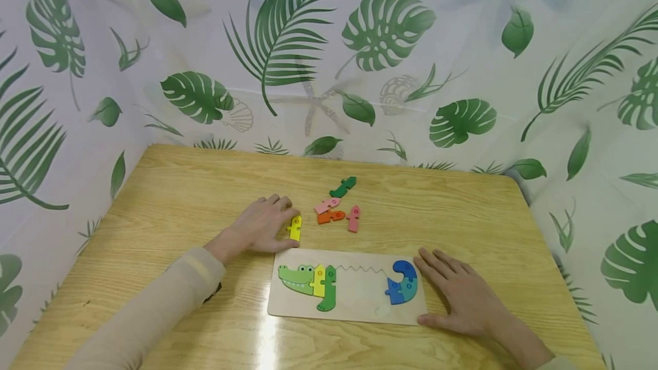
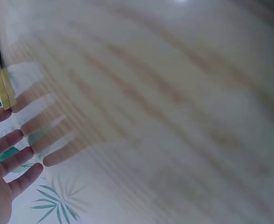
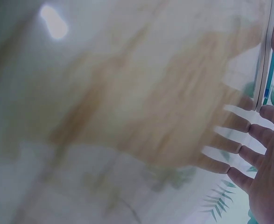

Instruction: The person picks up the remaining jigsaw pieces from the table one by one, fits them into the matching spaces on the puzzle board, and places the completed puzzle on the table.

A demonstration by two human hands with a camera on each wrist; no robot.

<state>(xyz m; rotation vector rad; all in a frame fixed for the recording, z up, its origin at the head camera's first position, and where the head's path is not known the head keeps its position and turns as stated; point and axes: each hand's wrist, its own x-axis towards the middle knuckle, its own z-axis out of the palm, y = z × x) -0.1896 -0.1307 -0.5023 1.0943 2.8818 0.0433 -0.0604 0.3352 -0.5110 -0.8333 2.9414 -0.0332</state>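
My left hand [image 1: 264, 224] pinches a loose yellow puzzle piece [image 1: 295, 232] between thumb and index finger, just above the upper left of a wooden puzzle board [image 1: 354, 314]. In the left wrist view, the index fingertip meets the end of that piece [image 2: 4, 91]. On the board lie a green crocodile head [image 1: 295, 278], another yellow piece [image 1: 319, 283], a green leg piece [image 1: 329, 291] and a blue tail [image 1: 409, 285]. Spread and fairly straight, the fingers of my right hand [image 1: 465, 298] rest along the board's right edge, thumb at its lower corner.
Behind the board lie more loose pieces: dark green [image 1: 343, 187], light pink [image 1: 327, 205], orange [image 1: 330, 217] and a darker pink one [image 1: 353, 219]. The wooden table [image 1: 205, 181] ends at a leaf-patterned curtain [image 1: 308, 119] at the back and sides.
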